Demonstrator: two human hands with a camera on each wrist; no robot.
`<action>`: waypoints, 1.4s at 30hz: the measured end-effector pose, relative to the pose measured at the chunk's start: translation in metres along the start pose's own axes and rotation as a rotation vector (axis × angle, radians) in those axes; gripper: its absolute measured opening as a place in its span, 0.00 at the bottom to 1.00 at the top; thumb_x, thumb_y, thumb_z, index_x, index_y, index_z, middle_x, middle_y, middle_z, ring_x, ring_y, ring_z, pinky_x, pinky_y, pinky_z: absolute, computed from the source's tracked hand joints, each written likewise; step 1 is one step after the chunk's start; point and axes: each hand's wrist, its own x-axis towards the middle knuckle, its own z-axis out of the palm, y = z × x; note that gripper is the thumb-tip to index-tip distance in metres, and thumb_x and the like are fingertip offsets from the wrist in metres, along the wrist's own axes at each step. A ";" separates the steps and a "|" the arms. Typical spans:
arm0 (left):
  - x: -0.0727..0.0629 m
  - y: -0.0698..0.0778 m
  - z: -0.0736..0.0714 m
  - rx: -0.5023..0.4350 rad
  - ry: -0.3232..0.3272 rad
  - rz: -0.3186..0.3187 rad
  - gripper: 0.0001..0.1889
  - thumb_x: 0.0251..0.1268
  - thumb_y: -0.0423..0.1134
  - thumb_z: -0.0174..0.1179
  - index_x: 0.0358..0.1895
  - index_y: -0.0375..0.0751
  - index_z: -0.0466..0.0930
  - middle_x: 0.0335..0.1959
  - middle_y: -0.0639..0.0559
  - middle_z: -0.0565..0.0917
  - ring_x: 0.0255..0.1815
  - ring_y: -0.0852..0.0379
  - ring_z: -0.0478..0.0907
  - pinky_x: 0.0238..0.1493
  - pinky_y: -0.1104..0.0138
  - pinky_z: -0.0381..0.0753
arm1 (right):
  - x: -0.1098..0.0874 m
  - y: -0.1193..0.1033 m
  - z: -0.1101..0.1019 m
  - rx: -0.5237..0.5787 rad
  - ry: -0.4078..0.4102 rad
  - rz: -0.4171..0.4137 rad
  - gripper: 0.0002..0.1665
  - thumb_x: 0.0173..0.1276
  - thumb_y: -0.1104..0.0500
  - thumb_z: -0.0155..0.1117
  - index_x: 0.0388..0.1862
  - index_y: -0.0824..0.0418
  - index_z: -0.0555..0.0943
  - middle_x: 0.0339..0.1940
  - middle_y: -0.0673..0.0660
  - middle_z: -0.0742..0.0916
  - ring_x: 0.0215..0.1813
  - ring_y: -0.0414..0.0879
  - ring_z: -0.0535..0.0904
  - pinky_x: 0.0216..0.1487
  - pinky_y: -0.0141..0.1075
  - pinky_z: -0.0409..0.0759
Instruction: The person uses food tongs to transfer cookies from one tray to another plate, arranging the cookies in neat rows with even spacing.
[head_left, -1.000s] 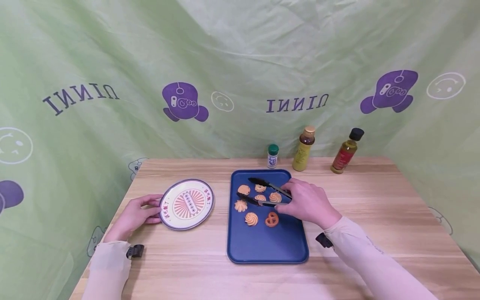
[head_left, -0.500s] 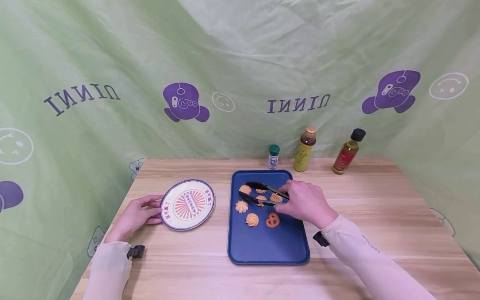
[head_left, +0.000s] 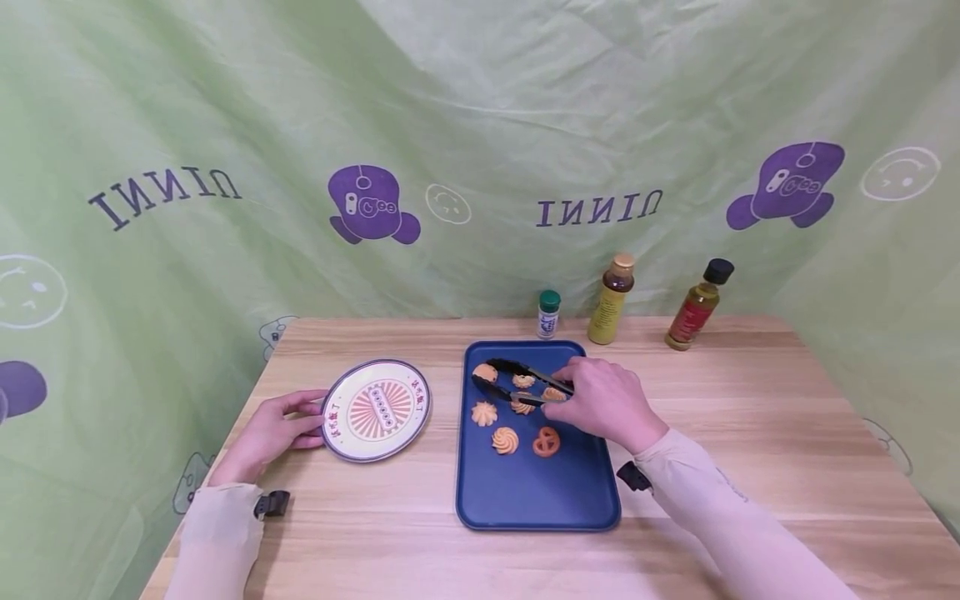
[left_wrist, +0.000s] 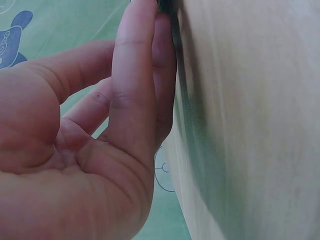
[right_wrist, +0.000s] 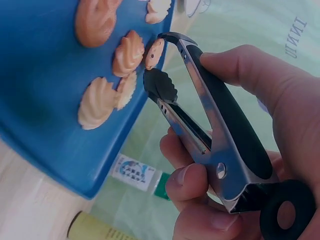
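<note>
Black-tipped metal tongs (right_wrist: 227,115) are gripped in my right hand (head_left: 606,398), thumb along one arm and fingers curled round the other. Their parted tips reach over a blue tray (head_left: 536,496), either side of a round cookie (head_left: 484,372) at its upper left. Several swirled cookies (head_left: 505,441) and a pretzel-shaped cookie (head_left: 546,442) lie nearby, some partly covered by the tongs. At the left, fairly straight fingers of my left hand (head_left: 273,429) touch the rim of a round white plate (head_left: 377,371) with a red sunburst print. My left fingertips are cut off in the left wrist view.
Behind the tray stand a small green-capped shaker (head_left: 548,317), a yellow-labelled bottle (head_left: 607,310) and a black-capped, red-labelled bottle (head_left: 693,312). A green printed cloth (head_left: 480,108) hangs along the back of the wooden table (head_left: 360,533).
My right hand has moved slightly left, bringing the tong tips around the round cookie. That cookie has shifted slightly up and left. My left hand and the plate stay in place.
</note>
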 end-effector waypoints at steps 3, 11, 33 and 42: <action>-0.001 0.000 0.001 0.002 0.005 0.001 0.31 0.83 0.26 0.62 0.84 0.27 0.67 0.63 0.30 0.79 0.41 0.60 0.91 0.47 0.65 1.00 | 0.004 -0.006 -0.001 0.003 0.015 -0.014 0.32 0.61 0.39 0.81 0.58 0.56 0.95 0.53 0.56 0.95 0.38 0.49 0.87 0.27 0.43 0.85; -0.002 0.003 0.002 -0.013 0.004 0.008 0.31 0.82 0.25 0.62 0.83 0.26 0.67 0.61 0.32 0.80 0.42 0.60 0.91 0.47 0.64 1.00 | 0.016 -0.037 0.001 0.052 -0.002 -0.046 0.33 0.61 0.36 0.83 0.59 0.53 0.95 0.51 0.52 0.94 0.36 0.45 0.81 0.26 0.37 0.78; -0.001 0.000 0.001 -0.031 -0.005 0.015 0.30 0.83 0.24 0.60 0.83 0.25 0.67 0.59 0.33 0.81 0.41 0.60 0.90 0.46 0.63 1.00 | 0.054 -0.142 0.046 0.104 0.009 -0.201 0.28 0.61 0.38 0.80 0.58 0.46 0.95 0.46 0.46 0.93 0.41 0.49 0.86 0.30 0.43 0.83; -0.001 -0.001 0.001 -0.041 -0.006 0.012 0.30 0.82 0.22 0.60 0.83 0.25 0.67 0.58 0.34 0.81 0.40 0.58 0.91 0.48 0.62 1.00 | 0.060 -0.155 0.067 0.082 -0.005 -0.192 0.29 0.61 0.37 0.81 0.60 0.46 0.94 0.47 0.45 0.92 0.41 0.49 0.86 0.34 0.42 0.83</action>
